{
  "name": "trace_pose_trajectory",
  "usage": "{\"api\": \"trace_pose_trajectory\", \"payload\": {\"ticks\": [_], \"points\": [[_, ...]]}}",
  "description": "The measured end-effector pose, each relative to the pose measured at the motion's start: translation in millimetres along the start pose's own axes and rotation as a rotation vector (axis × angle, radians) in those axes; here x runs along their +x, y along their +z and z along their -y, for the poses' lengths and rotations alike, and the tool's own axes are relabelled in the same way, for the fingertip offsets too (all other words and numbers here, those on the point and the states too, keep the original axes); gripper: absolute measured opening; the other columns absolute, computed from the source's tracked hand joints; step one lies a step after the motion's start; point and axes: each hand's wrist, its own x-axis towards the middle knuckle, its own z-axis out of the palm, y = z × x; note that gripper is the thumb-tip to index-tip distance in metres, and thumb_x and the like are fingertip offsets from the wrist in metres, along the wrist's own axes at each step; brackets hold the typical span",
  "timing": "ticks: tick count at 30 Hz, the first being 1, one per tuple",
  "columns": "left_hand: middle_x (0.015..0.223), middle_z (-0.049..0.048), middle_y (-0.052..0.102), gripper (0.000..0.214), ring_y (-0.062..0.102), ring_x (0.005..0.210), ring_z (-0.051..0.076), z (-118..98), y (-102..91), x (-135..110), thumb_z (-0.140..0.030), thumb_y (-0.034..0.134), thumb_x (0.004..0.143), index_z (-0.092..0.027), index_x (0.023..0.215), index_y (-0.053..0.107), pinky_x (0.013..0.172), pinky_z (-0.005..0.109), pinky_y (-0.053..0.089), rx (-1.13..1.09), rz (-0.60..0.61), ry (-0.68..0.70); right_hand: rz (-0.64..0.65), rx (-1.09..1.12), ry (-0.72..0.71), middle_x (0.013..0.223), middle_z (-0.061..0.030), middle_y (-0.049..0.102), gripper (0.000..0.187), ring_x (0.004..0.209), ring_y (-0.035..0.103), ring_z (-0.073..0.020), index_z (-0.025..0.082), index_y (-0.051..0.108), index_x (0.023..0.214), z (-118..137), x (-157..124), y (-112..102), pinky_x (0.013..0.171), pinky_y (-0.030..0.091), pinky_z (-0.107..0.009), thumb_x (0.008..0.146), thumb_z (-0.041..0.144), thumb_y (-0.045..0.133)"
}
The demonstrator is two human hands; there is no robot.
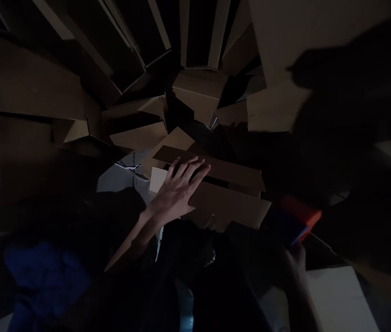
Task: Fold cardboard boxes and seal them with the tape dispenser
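A brown cardboard box (pixel 230 203) lies in front of me in dim light, its top flaps standing slightly apart with a dark gap between them. My left hand (pixel 181 184) rests across the flaps near the box's left end, fingers spread. Off the box's right end, my right hand (pixel 296 258) grips a red and blue object (pixel 301 216) with a blocky shape. Motion blur and shadow hide its exact kind, and most of the fingers around it are dark.
Several open cardboard boxes (pixel 140 120) crowd the far side and left. A large carton (pixel 285 55) rises at the upper right, partly under a shadow. Blue cloth (pixel 46 276) lies at the lower left, and a pale cardboard panel (pixel 340 295) at the lower right.
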Motion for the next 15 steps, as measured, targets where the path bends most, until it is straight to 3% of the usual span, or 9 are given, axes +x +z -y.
{"api": "trace_pose_trajectory", "payload": {"ticks": [4, 9, 12, 15], "points": [[0.166, 0.0211, 0.025, 0.124, 0.022, 0.155, 0.038, -12.7, 12.0, 13.9, -0.023, 0.091, 0.064, -0.017, 0.161, 0.014, 0.127, 0.06, 0.011, 0.035, 0.026, -0.029, 0.007, 0.067, -0.019, 0.071, -0.0018, 0.063, 0.047, 0.065, 0.054, -0.0173, 0.017, 0.063, 0.081, 32.5, 28.9, 10.9, 0.055, 0.045, -0.029, 0.053, 0.049, 0.083], [0.17, 0.0216, 0.005, 0.138, 0.006, 0.158, 0.038, -19.7, 10.6, 9.8, -0.035, 0.09, 0.069, -0.018, 0.163, -0.009, 0.126, 0.063, 0.008, 0.063, 0.06, -0.032, 0.031, 0.068, -0.102, 0.063, 0.0027, 0.05, 0.05, 0.06, 0.043, -0.0121, 0.019, 0.054, 0.076, 61.0, 34.4, 23.1, 0.05, 0.036, -0.025, 0.066, 0.063, 0.076], [0.171, 0.019, 0.003, 0.135, 0.002, 0.158, 0.035, -19.6, 3.4, 6.0, -0.051, 0.084, 0.076, -0.019, 0.163, -0.014, 0.126, 0.061, 0.008, 0.026, 0.093, -0.007, 0.011, 0.09, -0.067, 0.064, 0.0034, 0.048, 0.053, 0.059, 0.042, -0.0114, 0.019, 0.053, 0.078, 66.7, 30.5, 26.2, 0.05, 0.036, -0.026, 0.069, 0.068, 0.072], [0.171, 0.0186, 0.006, 0.118, 0.004, 0.158, 0.034, -21.8, 1.5, 7.0, -0.061, 0.069, 0.086, -0.018, 0.164, -0.009, 0.126, 0.061, 0.009, 0.004, 0.083, -0.023, -0.002, -0.033, -0.097, 0.063, 0.0021, 0.051, 0.049, 0.058, 0.046, -0.0133, 0.019, 0.057, 0.079, 78.8, 32.3, 29.5, 0.051, 0.038, -0.028, 0.067, 0.063, 0.075]]}}
